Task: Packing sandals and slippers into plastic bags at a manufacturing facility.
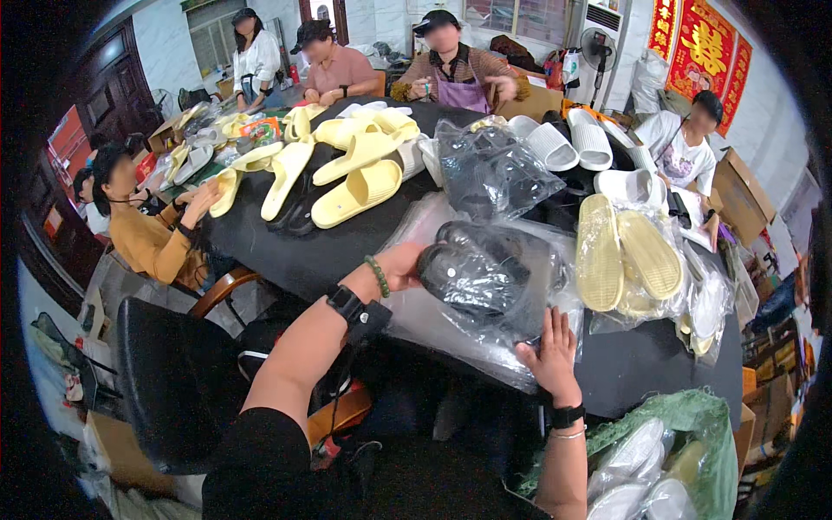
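- Head view: black slippers (472,273) look bagged, on flat bags (414,325)
- Left hand (400,267): fingers curl beside them, can't tell if gripping
- Right hand (552,354): fingers spread, holding nothing
- Some yellow slippers (357,196) aren't bagged yet

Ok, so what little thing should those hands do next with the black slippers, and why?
Maybe the right hand could smooth the clear plastic beside the black slippers. It already lies spread on that plastic, which looks wrinkled there, and the left hand is at the slippers' other end, so it could probably steady them.
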Tool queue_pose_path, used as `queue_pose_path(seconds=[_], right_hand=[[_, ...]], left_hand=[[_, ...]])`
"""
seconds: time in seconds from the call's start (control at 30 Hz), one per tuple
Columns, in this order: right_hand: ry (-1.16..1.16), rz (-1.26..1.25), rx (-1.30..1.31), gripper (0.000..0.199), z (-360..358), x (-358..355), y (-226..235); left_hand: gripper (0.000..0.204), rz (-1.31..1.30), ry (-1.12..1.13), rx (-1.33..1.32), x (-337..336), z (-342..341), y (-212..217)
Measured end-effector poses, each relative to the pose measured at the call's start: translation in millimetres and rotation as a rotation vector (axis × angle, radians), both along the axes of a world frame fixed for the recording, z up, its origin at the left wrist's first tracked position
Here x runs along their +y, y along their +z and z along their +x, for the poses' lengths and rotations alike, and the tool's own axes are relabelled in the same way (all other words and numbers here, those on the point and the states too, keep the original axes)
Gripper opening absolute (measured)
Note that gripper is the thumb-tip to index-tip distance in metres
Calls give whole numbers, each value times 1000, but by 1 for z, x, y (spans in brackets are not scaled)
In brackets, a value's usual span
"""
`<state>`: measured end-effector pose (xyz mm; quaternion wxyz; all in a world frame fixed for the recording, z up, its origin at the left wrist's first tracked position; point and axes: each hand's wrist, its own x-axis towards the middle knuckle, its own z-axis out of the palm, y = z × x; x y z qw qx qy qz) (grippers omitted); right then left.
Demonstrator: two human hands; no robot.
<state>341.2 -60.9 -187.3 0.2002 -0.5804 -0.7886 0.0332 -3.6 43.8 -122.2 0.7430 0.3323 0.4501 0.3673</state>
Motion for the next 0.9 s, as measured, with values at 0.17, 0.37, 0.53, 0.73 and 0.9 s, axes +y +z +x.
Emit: queue_pose_path(seconds=[0.17,0.37,0.53,0.73,0.9], right_hand=[[-25,-4,-49,92,0,1,-2],[-14,57,-28,93,-2,5,-9],[-31,51,-44,87,-4,3,-4],[-34,15,-32,85,-8,0,4],[-38,15,-44,85,-4,0,2]], left_hand=[[30,153,-34,139,-4,21,1],[45,878,-192,108,12,19,-31],[39,182,177,-192,10,13,4],[52,405,408,240,12,-12,-19],[20,84,60,51,18,-24,-27]])
